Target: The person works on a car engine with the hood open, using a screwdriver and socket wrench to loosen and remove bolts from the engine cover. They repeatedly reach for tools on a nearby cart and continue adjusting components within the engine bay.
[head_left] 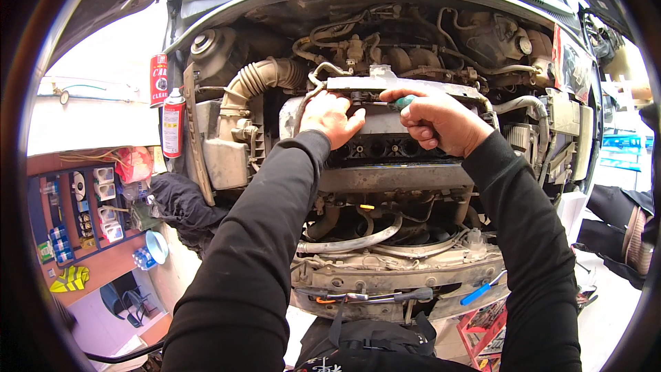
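Observation:
In front of me is a dusty engine bay (385, 177). My right hand (444, 124) is closed around the green handle of a screwdriver (403, 102). Its thin shaft points left, toward a small dark fitting (357, 98) under the edge of a grey metal cover (427, 85). Against the engine, left of that fitting, lies my left hand (333, 118), its thumb apart and its fingers reaching up beside a hose. Some left fingertips are hard to make out, and no tool shows in that hand.
Two red spray cans (173, 122) stand at the left fender. A ribbed air duct (265, 77) curves nearby. Across the front crossmember lie a long dark-handled tool (413, 295) and a blue-handled screwdriver (475, 294). A red tool rack (482, 331) stands below.

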The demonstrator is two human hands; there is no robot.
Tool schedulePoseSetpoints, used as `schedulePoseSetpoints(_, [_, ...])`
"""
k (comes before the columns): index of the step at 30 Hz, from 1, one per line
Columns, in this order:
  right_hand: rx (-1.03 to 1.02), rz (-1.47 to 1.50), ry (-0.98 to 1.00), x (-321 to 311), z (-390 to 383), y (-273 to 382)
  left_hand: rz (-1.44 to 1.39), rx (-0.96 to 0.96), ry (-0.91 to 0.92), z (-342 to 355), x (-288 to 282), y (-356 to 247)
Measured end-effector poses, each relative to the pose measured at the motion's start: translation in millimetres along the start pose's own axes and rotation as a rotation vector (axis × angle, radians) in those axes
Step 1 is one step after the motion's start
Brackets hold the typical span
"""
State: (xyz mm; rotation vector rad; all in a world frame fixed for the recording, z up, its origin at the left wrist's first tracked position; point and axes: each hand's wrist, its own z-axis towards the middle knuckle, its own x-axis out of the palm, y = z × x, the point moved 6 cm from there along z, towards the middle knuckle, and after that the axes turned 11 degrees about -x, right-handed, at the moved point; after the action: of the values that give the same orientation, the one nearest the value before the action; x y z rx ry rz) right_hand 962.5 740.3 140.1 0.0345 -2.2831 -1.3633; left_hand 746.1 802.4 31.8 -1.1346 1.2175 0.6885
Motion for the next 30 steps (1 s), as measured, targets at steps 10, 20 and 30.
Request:
schedulePoseSetpoints(10, [-0.095, -0.449, -0.025, 16.4, -10.7, -18.4, -0.011, -0.017, 0.018, -0.5, -10.0, -6.3])
schedulePoseSetpoints(20, [-0.105, 0.012, -0.089, 12.4, -21.1, -54.0, 0.03, -0.045, 0.004, -0.6, -9.0, -8.4])
schedulePoseSetpoints(30, [-0.119, 0.13, -0.107, 8.0, -28.5, -48.4, -0.039, 0.055, -0.062, -2.4, -10.6, -8.5])
